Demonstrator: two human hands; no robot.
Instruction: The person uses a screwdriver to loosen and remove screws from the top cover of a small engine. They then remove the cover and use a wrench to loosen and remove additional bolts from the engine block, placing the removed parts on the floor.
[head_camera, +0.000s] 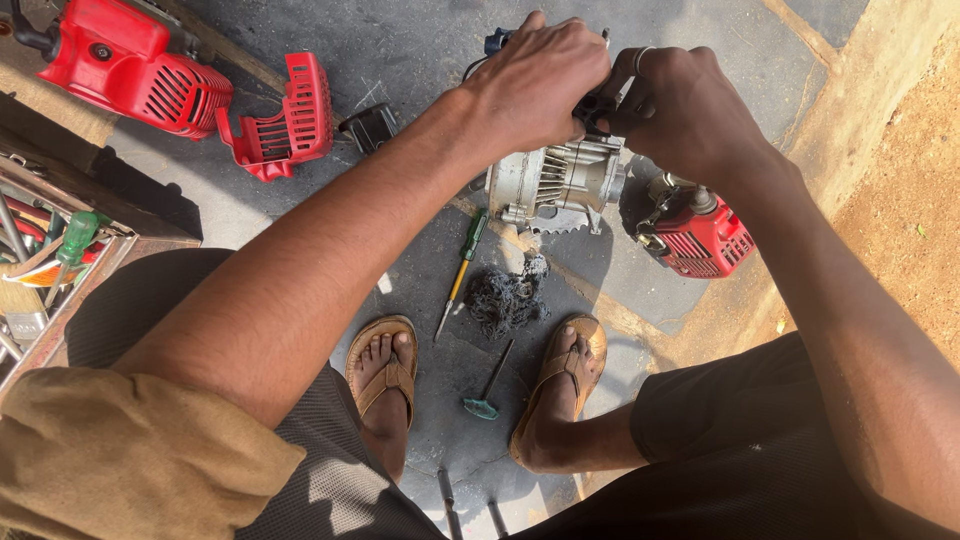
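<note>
Head view: seated person over an engine (555, 185) on the floor, above the sandalled feet.
Left hand (535, 80): grip closed over a dark part atop the engine.
Right hand (680, 105): grip pinching the same part.
Near engine: screwdriver (462, 270) and rag (505, 298) below; red housing (700, 235) right; red cover (280, 125) left.
Risk: the engine stands unbraced; hard pulling could tip it onto the toes.

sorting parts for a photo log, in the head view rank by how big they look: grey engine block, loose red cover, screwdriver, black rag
1. Grey engine block, partly hidden by the hands.
2. Loose red cover, close to the block; the order is unsure.
3. Black rag.
4. Screwdriver: longer than the rag but far thinner.
</note>
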